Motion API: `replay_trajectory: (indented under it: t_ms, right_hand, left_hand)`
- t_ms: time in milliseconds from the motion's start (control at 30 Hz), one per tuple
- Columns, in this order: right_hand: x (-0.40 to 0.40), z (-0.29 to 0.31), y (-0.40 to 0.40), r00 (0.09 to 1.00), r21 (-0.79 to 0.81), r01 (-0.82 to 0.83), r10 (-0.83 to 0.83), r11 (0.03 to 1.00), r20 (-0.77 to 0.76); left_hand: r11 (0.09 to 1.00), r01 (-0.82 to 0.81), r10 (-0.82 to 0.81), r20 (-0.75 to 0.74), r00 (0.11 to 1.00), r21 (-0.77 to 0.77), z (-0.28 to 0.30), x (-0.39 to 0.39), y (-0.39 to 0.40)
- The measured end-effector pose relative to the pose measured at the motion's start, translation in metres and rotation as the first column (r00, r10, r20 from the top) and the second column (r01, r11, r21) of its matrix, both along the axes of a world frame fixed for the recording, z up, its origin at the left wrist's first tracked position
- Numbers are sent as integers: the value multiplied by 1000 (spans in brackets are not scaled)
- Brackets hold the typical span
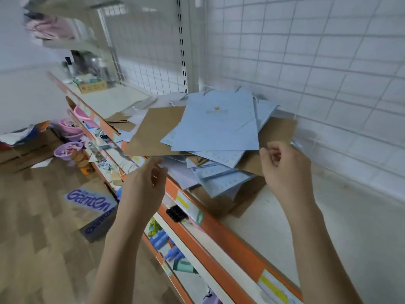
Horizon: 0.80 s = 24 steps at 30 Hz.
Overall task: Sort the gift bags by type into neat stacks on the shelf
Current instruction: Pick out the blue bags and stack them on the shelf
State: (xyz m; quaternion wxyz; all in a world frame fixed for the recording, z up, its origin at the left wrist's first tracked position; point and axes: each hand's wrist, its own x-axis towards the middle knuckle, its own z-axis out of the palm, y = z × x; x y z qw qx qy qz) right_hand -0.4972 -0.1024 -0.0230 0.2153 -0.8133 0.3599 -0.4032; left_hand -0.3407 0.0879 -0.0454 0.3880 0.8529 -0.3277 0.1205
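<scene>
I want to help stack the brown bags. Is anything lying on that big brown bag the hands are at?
Yes. A light blue gift bag with a gold crest lies on the brown paper bag, with more blue bags beside it. The left hand and right hand are at the brown bag's near edge, so the blue ones would ride along or slide.

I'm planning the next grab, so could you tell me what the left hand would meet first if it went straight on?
Probably the near edge of the brown paper bag just beyond the left hand; depth is unclear.
</scene>
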Motion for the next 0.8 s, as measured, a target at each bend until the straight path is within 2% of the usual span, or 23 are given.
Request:
replay_trajectory:
  t_ms: [100, 267, 433, 500, 633, 800]
  right_hand:
    - [33, 8, -13, 999, -12, 52, -52, 999, -14]
    - [73, 14, -46, 973, 50, 119, -107, 992, -204]
    - [91, 31, -55, 864, 145, 216, -120, 966, -489]
    - [95, 33, -59, 835, 161, 232, -111, 959, -538]
    - [83, 41, -67, 882, 281, 193, -40, 940, -470]
    - [64, 43, -59, 918, 456, 156, 42, 876, -393]
  left_hand:
    - [1000, 16, -16, 0, 1000, -6, -2, 25, -7]
    - [999, 40, -41, -42, 998, -25, -9, 58, -20]
    - [990, 127, -129, -24, 991, -63, -3, 83, -42]
    - [987, 146, -145, 7, 989, -71, 1, 92, -51]
    - [977, 205, -206, -13, 979, -54, 5, 111, -67]
    - [950, 290, -293, -9, 956, -113, 9, 132, -76]
